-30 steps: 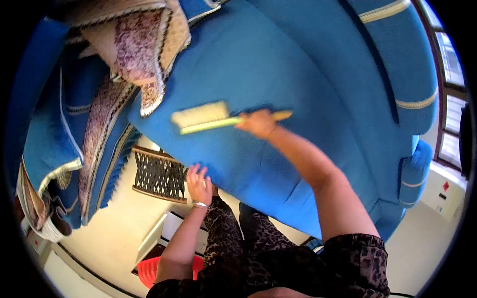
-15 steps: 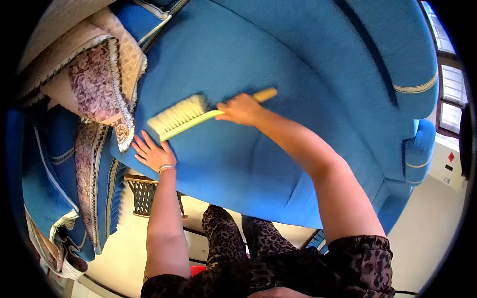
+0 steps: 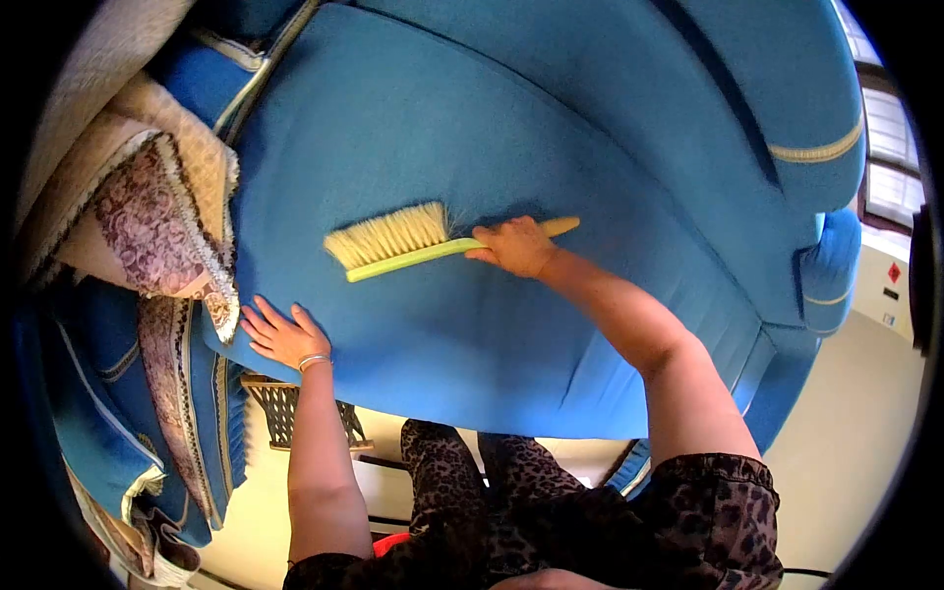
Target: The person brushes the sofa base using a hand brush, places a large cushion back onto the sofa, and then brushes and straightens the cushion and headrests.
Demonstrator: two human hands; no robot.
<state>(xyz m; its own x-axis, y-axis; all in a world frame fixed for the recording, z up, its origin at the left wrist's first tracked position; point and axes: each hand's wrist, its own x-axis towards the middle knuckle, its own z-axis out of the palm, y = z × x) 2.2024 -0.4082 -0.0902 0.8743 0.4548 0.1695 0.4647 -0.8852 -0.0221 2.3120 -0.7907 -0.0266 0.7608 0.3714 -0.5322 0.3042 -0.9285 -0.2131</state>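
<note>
My right hand [image 3: 515,246] is wrapped round the handle of a long bench brush [image 3: 388,241] with pale bristles and a yellow-green back. The brush lies on its side over the blue sofa seat [image 3: 472,344], its bristles toward the backrest and its head pointing left. The handle's tip sticks out past my hand on the right. My left hand [image 3: 282,337], with a bracelet at the wrist, rests flat with spread fingers on the seat's front left part. Just above those fingers hangs the corner of a patterned cover [image 3: 162,216] with a fringed edge.
The blue backrest [image 3: 629,69] curves along the far side to an armrest [image 3: 828,270] at right. Folded blue and patterned covers [image 3: 177,383] are heaped at left. Below my left hand, a dark lattice-sided item [image 3: 280,413] stands over the pale floor [image 3: 265,511].
The brush and my right hand have moved right and slightly down in view. My left hand still lies flat on the seat. The view has shifted a little.
</note>
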